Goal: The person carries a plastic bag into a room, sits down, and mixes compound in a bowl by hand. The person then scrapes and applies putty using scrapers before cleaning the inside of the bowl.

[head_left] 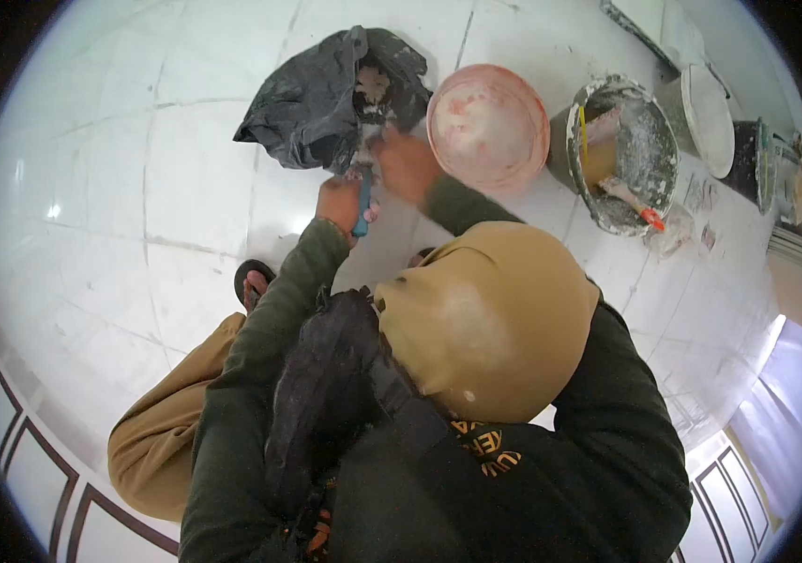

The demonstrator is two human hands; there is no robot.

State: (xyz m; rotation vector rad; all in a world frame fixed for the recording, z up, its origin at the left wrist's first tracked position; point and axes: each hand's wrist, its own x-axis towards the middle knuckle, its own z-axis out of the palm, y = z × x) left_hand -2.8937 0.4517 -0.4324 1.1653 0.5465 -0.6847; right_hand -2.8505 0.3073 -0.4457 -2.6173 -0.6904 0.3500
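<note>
My left hand point(336, 201) is closed round a tool with a blue handle point(363, 201); its working end is hidden, so I cannot make out its kind. My right hand point(405, 163), smeared by motion, reaches to the mouth of the black plastic bag point(307, 105). Whether its fingers hold anything does not show. Whitish powder point(373, 86) shows in the bag's opening, and some lies on the floor just below it. Right of the bag is a round pinkish tub point(487, 128) with white residue, close to my right hand.
A plaster-smeared bucket point(647, 141) at the right holds a brush with an orange-tipped handle point(634, 203). More buckets, such as a white-topped one point(708, 120), line the far right. A sandalled foot point(253, 284) stands on the white tiled floor point(190, 159).
</note>
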